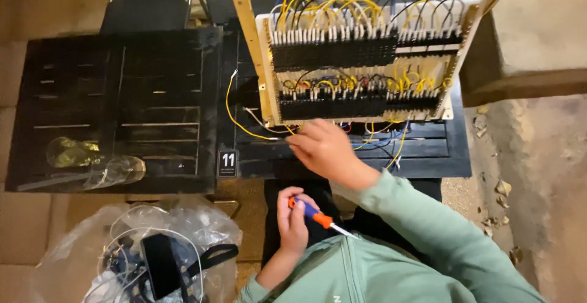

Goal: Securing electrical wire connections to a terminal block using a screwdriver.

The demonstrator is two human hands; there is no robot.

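Pinching a yellow wire (235, 116) near the front edge of the black counter (122, 107), the right hand (324, 150) worked just below the wiring board (361, 58) propped at the counter's back right. The left hand (292, 217) was closed around an orange-and-blue screwdriver (315, 215) held low near the person's chest, off the counter, its tip pointing at the green sleeve. A tug on that wire could probably pull neighbouring leads from their terminals, since loose strands crowded together under the board's bottom edge.
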